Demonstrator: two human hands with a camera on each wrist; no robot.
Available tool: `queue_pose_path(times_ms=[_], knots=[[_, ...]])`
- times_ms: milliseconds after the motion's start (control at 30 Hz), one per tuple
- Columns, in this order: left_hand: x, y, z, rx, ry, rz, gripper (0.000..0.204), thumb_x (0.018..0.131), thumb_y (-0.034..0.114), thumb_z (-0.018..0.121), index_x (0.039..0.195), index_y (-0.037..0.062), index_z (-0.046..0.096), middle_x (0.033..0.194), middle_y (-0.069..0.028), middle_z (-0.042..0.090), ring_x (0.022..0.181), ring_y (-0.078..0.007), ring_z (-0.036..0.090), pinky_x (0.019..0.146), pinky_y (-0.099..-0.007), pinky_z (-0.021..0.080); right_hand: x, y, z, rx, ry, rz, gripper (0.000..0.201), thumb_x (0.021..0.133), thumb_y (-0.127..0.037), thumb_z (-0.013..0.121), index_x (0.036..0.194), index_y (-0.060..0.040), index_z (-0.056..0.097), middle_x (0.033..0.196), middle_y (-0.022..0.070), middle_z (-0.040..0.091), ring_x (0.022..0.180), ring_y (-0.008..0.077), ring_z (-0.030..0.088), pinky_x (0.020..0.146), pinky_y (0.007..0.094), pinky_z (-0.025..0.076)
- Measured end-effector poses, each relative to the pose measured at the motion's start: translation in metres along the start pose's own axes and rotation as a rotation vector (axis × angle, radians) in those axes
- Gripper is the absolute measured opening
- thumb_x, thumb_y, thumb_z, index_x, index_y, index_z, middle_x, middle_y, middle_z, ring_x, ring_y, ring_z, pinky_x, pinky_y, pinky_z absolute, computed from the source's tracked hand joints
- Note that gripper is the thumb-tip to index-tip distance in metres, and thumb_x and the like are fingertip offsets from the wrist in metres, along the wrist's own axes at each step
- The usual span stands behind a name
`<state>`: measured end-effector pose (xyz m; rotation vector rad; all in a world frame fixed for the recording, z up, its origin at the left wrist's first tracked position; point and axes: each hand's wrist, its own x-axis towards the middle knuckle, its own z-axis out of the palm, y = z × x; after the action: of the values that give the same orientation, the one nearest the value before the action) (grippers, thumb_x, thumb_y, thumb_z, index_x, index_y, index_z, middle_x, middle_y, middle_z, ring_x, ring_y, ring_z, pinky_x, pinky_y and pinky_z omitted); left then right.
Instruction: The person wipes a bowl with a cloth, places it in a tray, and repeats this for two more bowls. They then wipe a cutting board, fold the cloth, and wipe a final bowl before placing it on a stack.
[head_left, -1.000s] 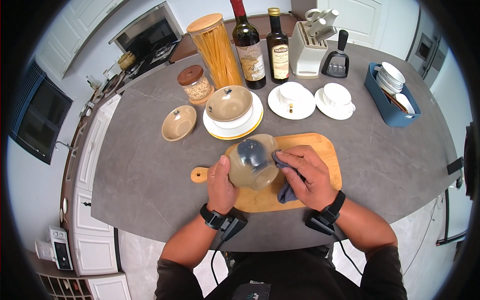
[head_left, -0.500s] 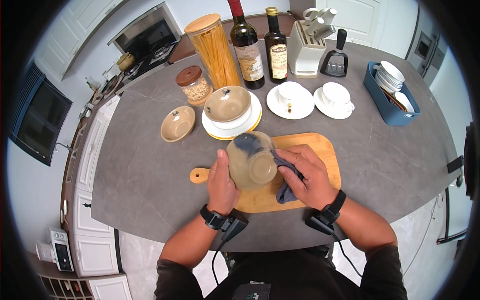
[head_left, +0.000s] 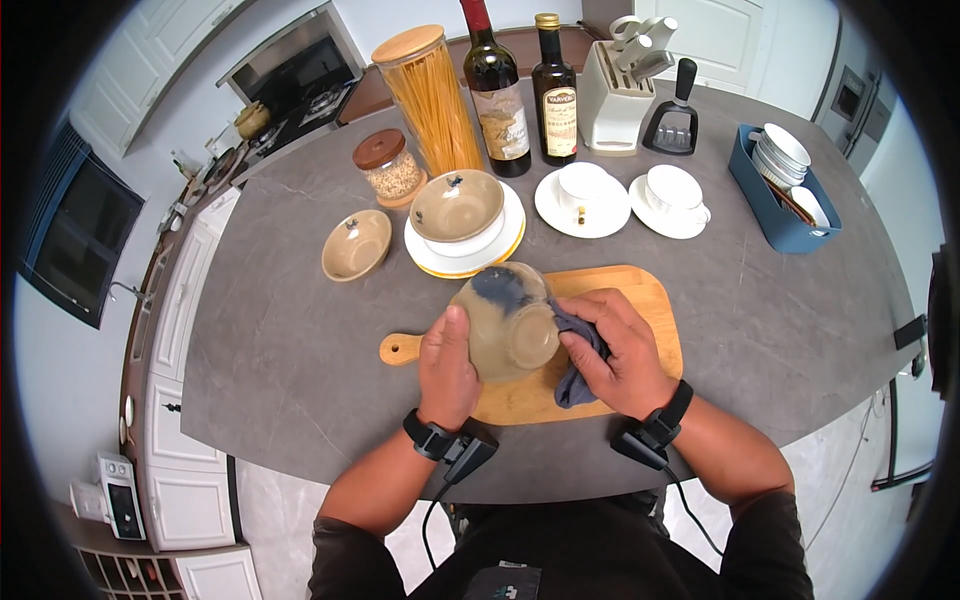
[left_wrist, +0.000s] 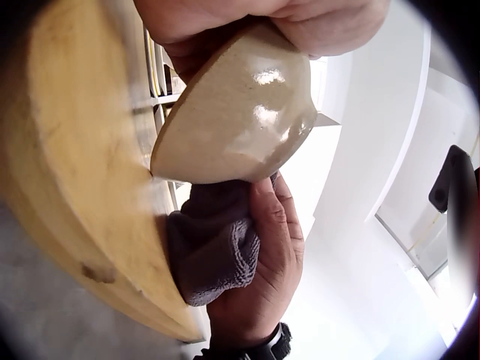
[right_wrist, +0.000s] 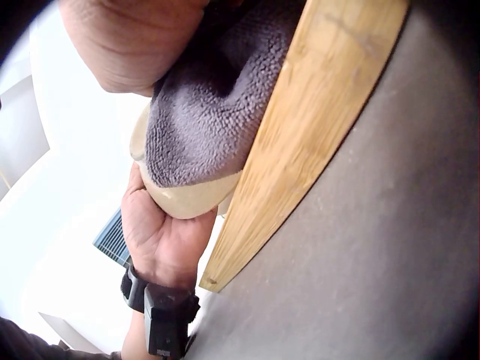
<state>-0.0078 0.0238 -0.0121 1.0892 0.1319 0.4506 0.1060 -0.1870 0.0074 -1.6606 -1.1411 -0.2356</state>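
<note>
A beige glazed bowl (head_left: 487,335) with a dark blue patch is tilted over the wooden cutting board (head_left: 640,300), its foot ring turned up and to the right. My left hand (head_left: 447,372) grips its left side, thumb on the outer wall and fingers hidden behind the rim. My right hand (head_left: 626,350) pinches a grey-purple towel (head_left: 575,385) and presses it on the bowl's right side. In the left wrist view the towel (left_wrist: 217,247) hangs in folds under the bowl's wall (left_wrist: 232,112). In the right wrist view the towel (right_wrist: 202,112) covers much of the bowl.
Behind the board stand a small beige bowl (head_left: 357,246), a beige bowl (head_left: 458,205) stacked on plates, and white cups (head_left: 582,185) on saucers. Farther back are a pasta jar (head_left: 440,120), bottles (head_left: 503,125) and a knife block (head_left: 612,110). A blue basket (head_left: 790,232) holds bowls at the right.
The bowl has turned in my left hand, so its blue patch sits higher and its foot ring faces me more. My right hand keeps the towel against its right side.
</note>
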Motion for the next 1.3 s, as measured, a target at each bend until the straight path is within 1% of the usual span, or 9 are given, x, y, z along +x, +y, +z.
queue_pose_path(times_ms=[67,200,400,600,800,967,1033,1167,1300], knots=[[-0.001,-0.003,-0.003,0.026,-0.014,0.015,0.056,0.12,0.045,0.043,0.142,-0.0032,0.062,0.138,-0.0142,0.072,0.122,-0.0228,0.072,0.108,-0.0394,0.057,0.0,0.001,0.001,0.004,0.02,0.016,0.039,0.094,-0.003,0.079,0.133,-0.005,0.072,0.116,0.0168,0.071,0.099,0.0359,0.072,0.085,0.0413,0.059],[-0.002,-0.003,0.001,0.007,-0.005,0.032,0.055,0.12,0.045,0.043,0.142,-0.002,0.062,0.138,-0.0132,0.072,0.123,-0.0224,0.071,0.108,-0.0393,0.057,0.0,0.0,0.0,0.025,0.013,0.037,0.04,0.094,-0.004,0.08,0.132,-0.0049,0.071,0.114,0.0169,0.071,0.096,0.036,0.073,0.083,0.0412,0.059],[0.0,0.001,0.007,-0.055,0.063,0.019,0.056,0.12,0.047,0.043,0.143,-0.0003,0.063,0.138,-0.0118,0.072,0.123,-0.0219,0.071,0.109,-0.0393,0.056,-0.002,0.0,-0.001,0.023,-0.066,0.067,0.03,0.091,-0.003,0.081,0.12,-0.0042,0.07,0.103,0.0145,0.072,0.089,0.0355,0.072,0.078,0.0417,0.059],[0.0,0.0,0.005,-0.075,0.068,0.032,0.056,0.12,0.048,0.043,0.144,0.0006,0.062,0.139,-0.0111,0.072,0.124,-0.0215,0.07,0.109,-0.039,0.056,0.0,0.0,-0.002,0.075,-0.155,-0.021,0.03,0.088,-0.002,0.082,0.116,-0.0054,0.071,0.102,0.0133,0.072,0.091,0.0355,0.072,0.077,0.0427,0.059],[-0.003,-0.01,-0.003,0.002,0.033,0.064,0.053,0.12,0.045,0.046,0.144,0.0007,0.06,0.137,-0.01,0.07,0.121,-0.0188,0.069,0.106,-0.037,0.055,0.004,-0.008,0.004,0.07,-0.225,-0.244,0.033,0.082,-0.003,0.084,0.113,-0.0079,0.075,0.106,0.0086,0.071,0.095,0.0312,0.071,0.078,0.0426,0.06],[-0.015,-0.008,0.002,0.239,0.005,0.104,0.051,0.119,0.043,0.052,0.144,-0.0006,0.06,0.134,-0.0073,0.07,0.117,-0.0141,0.066,0.104,-0.0338,0.053,0.007,-0.018,0.0,-0.061,-0.156,-0.344,0.032,0.078,-0.004,0.086,0.109,-0.0054,0.076,0.107,0.0088,0.071,0.093,0.0299,0.071,0.076,0.0416,0.06],[-0.02,0.001,0.019,0.397,-0.015,0.179,0.043,0.119,0.039,0.054,0.132,-0.0001,0.066,0.119,-0.0022,0.071,0.106,-0.0071,0.061,0.093,-0.0264,0.051,0.006,-0.02,0.001,-0.05,-0.121,-0.361,0.034,0.077,-0.004,0.086,0.109,-0.0049,0.076,0.106,0.0092,0.072,0.092,0.0299,0.071,0.075,0.0416,0.06],[-0.02,0.001,0.025,0.357,-0.027,0.221,0.041,0.119,0.037,0.054,0.13,-0.0003,0.066,0.116,-0.001,0.071,0.103,-0.0066,0.06,0.09,-0.0258,0.05,0.005,-0.02,-0.005,-0.023,-0.023,-0.311,0.035,0.075,-0.001,0.087,0.108,-0.0045,0.076,0.101,0.0101,0.073,0.088,0.0291,0.072,0.072,0.0402,0.058],[-0.018,-0.001,0.014,0.311,-0.018,0.161,0.043,0.119,0.037,0.053,0.134,-0.002,0.065,0.117,-0.0026,0.071,0.105,-0.0081,0.062,0.092,-0.0273,0.052,0.012,-0.013,-0.01,-0.028,0.106,-0.29,0.033,0.077,0.001,0.087,0.108,-0.0037,0.075,0.098,0.0109,0.073,0.086,0.0301,0.071,0.072,0.0394,0.057]])
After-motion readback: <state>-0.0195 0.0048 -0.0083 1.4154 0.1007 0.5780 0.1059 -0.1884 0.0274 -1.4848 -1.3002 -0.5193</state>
